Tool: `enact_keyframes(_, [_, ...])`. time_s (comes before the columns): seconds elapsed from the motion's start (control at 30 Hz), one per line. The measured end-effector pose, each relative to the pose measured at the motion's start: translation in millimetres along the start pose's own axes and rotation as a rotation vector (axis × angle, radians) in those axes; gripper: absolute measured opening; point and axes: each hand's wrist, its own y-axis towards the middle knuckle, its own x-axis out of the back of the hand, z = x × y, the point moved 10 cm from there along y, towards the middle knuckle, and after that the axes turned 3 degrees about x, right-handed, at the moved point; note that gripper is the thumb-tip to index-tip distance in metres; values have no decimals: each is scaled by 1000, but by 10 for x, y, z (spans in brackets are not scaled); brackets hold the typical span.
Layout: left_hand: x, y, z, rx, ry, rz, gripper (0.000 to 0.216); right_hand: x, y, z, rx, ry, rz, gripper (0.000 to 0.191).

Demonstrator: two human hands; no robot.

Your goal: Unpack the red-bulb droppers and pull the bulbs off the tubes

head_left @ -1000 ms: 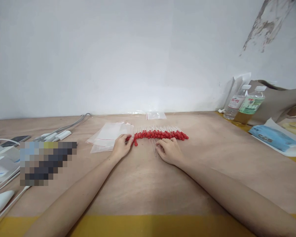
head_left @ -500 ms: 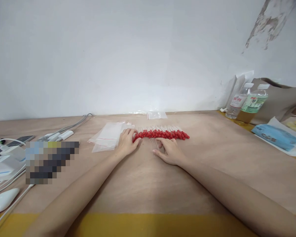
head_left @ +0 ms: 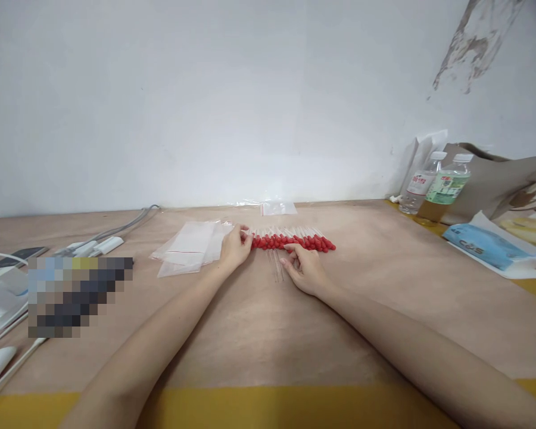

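A row of thin pale sticks with red, bulb-shaped tips [head_left: 312,242] lies across the middle of the table, tips toward me. My left hand [head_left: 237,247] is at the row's left end, thumb and forefinger brought together; what lies between them is too small to make out. At the front of the row, my right hand [head_left: 304,268] has its fingers bent, with the forefinger at the red tips and the thumb apart from it. Several thin clear strands [head_left: 276,266] lie on the table just left of the right thumb.
Clear zip bags [head_left: 190,244] lie left of my left hand, another bag [head_left: 279,208] near the wall. Cables, chargers [head_left: 108,245] and a blurred-out item [head_left: 80,295] are at left. Two bottles [head_left: 449,185], a tissue pack [head_left: 486,245] and a grey bag [head_left: 495,179] stand right.
My left thumb and forefinger have closed together at the row's end. My right hand has moved off the clear strands, up to the red tips. The view has shifted slightly right.
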Motion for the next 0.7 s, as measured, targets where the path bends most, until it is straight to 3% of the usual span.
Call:
enact_keyframes(0.13, [212,-196,98,39,-220,-105,22,139,-21,12,47,-43,-156,25])
enact_keyframes(0.27, [298,-529,-38,-169,-239,2,17,230,-51,94,121,-178,-259,40])
enact_keyframes(0.43, [261,-864,-280,-445,-136,158,15,149,-83,330,321,-344,-172,48])
enact_keyframes(0.57, [230,-942,-411,-558,-100,166,13,-7,-110,420,437,-365,-5,28])
enact_keyframes(0.7, [232,-980,-508,-611,-104,158,16,-91,-116,407,455,-298,74,26])
